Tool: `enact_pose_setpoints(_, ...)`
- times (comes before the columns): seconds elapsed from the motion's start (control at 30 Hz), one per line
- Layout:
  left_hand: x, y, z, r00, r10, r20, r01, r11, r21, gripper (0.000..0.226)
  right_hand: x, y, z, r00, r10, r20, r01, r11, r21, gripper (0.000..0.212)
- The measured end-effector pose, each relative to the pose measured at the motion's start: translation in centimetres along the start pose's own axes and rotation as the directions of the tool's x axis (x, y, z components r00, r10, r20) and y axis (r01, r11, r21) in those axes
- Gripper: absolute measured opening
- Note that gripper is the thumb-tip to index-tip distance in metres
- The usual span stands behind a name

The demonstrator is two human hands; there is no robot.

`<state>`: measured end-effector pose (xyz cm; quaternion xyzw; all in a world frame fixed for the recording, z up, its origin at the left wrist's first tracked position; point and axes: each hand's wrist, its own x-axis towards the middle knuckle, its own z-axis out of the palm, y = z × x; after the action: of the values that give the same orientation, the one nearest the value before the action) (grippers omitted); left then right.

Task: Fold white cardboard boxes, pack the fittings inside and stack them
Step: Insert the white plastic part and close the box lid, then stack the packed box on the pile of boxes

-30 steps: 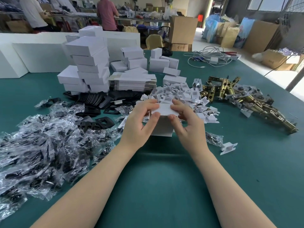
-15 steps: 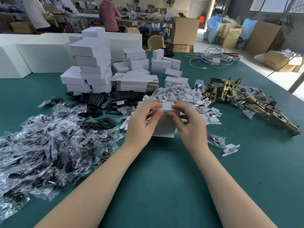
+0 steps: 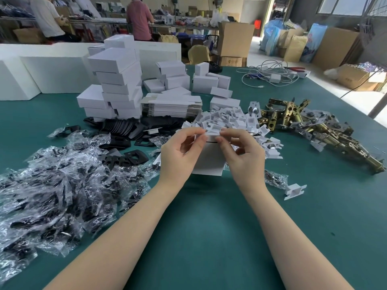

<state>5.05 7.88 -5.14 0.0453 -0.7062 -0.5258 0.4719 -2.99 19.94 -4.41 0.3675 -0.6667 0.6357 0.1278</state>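
A small white cardboard box stands upright on the green table in front of me. My left hand and my right hand hold it from either side, and their fingertips pinch the top flap, which sits almost shut with a dark gap under it. What is inside the box is hidden. Behind it lie a heap of white plastic inserts, a stack of flat box blanks and a tall stack of folded white boxes. Brass latch fittings are piled at the right.
Clear bags of black parts cover the table's left side, with black plates behind them. One loose white insert lies at the right. White cables sit at the far end. Two people stand at benches beyond.
My fingertips have moved from the box's open top flap to its front edge, and the flap has come down nearly shut. The box has stayed in place.
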Motion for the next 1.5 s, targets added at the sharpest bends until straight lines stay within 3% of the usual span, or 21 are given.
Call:
enact_pose_setpoints(0.33, 0.2, -0.2, -0.8, 0.997, -0.041, 0.070, 0.046, 0.997, -0.067, 0.017, 0.5, 0.0, -0.9, 0.995, 0.035, 0.090, -0.040, 0.998, 0.057, 0.030)
enact_pose_setpoints(0.47, 0.2, -0.4, -1.1, 0.992, -0.063, 0.107, 0.070, 0.996, -0.057, 0.017, 1.0, 0.3, -1.2, 0.989, 0.029, 0.143, -0.041, 0.996, 0.084, 0.040)
enact_pose_setpoints(0.7, 0.1, -1.1, -1.1, 0.993, 0.003, 0.116, -0.013, 0.996, 0.085, 0.010, 0.3, 1.2, -1.5, 0.988, -0.023, 0.150, 0.027, 0.999, -0.022, 0.035)
enact_pose_setpoints(0.83, -0.3, -1.6, -1.1, 0.978, 0.099, 0.182, -0.147, 0.950, 0.277, 0.024, -1.7, 1.7, -0.5, 0.985, 0.000, 0.173, 0.018, 0.995, -0.102, 0.052)
enact_pose_setpoints(0.9, -0.8, -1.8, -1.1, 0.960, 0.130, 0.249, -0.213, 0.915, 0.344, 0.039, -2.9, 1.9, 0.0, 0.969, 0.052, 0.242, -0.015, 0.988, -0.153, 0.072)
enact_pose_setpoints(1.0, -1.6, -1.6, -1.0, 0.933, 0.062, 0.355, -0.225, 0.868, 0.442, 0.071, -3.5, 2.4, 0.2, 0.944, 0.157, 0.290, -0.099, 0.974, -0.205, 0.098)
enact_pose_setpoints(1.07, -1.8, -0.9, -0.8, 0.943, 0.041, 0.329, -0.209, 0.843, 0.495, 0.066, -3.5, 2.9, 0.0, 0.934, 0.213, 0.286, -0.162, 0.968, -0.194, 0.105)
enact_pose_setpoints(1.13, -1.4, 0.3, -0.6, 0.943, 0.077, 0.325, -0.258, 0.784, 0.564, 0.049, -3.4, 3.3, -0.1, 0.912, 0.278, 0.303, -0.222, 0.953, -0.206, 0.096)
enact_pose_setpoints(1.2, -0.2, 1.6, -0.4, 0.929, 0.096, 0.358, -0.322, 0.687, 0.651, 0.036, -3.2, 3.6, -0.2, 0.896, 0.316, 0.313, -0.251, 0.940, -0.232, 0.069)
enact_pose_setpoints(1.3, 2.6, 4.3, 0.2, 0.903, -0.088, 0.421, -0.327, 0.495, 0.805, 0.032, -3.1, 3.6, -0.2, 0.884, 0.347, 0.314, -0.286, 0.931, -0.225, 0.061)
enact_pose_setpoints(1.37, 4.5, 5.5, 1.1, 0.837, -0.241, 0.492, -0.381, 0.390, 0.839, 0.036, -3.1, 3.4, -0.3, 0.884, 0.349, 0.313, -0.293, 0.932, -0.212, 0.060)
enact_pose_setpoints(1.43, 5.7, 6.7, 2.0, 0.732, -0.386, 0.562, -0.439, 0.363, 0.822, 0.042, -3.2, 3.2, -0.3, 0.884, 0.340, 0.321, -0.289, 0.937, -0.196, 0.057)
enact_pose_setpoints(1.5, 6.2, 7.5, 2.6, 0.667, -0.433, 0.607, -0.530, 0.296, 0.794, 0.042, -3.2, 3.1, -0.4, 0.880, 0.349, 0.324, -0.302, 0.935, -0.186, 0.064)
